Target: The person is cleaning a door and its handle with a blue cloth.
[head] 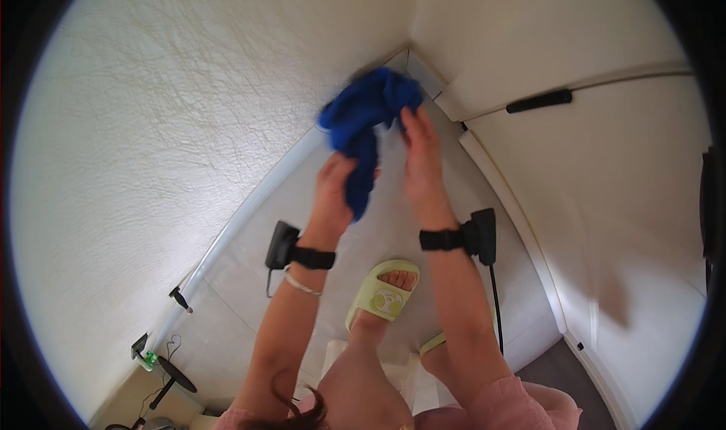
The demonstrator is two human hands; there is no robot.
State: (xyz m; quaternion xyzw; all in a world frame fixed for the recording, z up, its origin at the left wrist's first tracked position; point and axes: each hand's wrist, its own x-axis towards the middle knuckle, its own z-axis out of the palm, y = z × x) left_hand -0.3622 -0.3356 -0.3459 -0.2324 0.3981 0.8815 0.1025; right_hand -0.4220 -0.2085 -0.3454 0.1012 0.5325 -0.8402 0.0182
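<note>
A crumpled blue cloth [368, 109], blurred by motion, is in front of me near the corner of two pale walls. My left hand [336, 183] grips its hanging lower end, with the fabric trailing below the fingers. At the cloth's right end, my right hand [422, 149] has its fingertips on the fabric; the thumb side is blurred. The upper part bunches in front of the textured wall [187, 106] and its skirting; whether it touches them I cannot tell. Black strapped devices [282, 245] [483, 236] sit on both wrists.
Grey tiled floor [249, 294] lies below, with my light-green slippers [385, 294] on it. On the right is a white panel with a black handle [539, 101] and a pale floor edging [510, 214]. A black wall fitting [180, 299] and a round black stand [177, 375] are at lower left.
</note>
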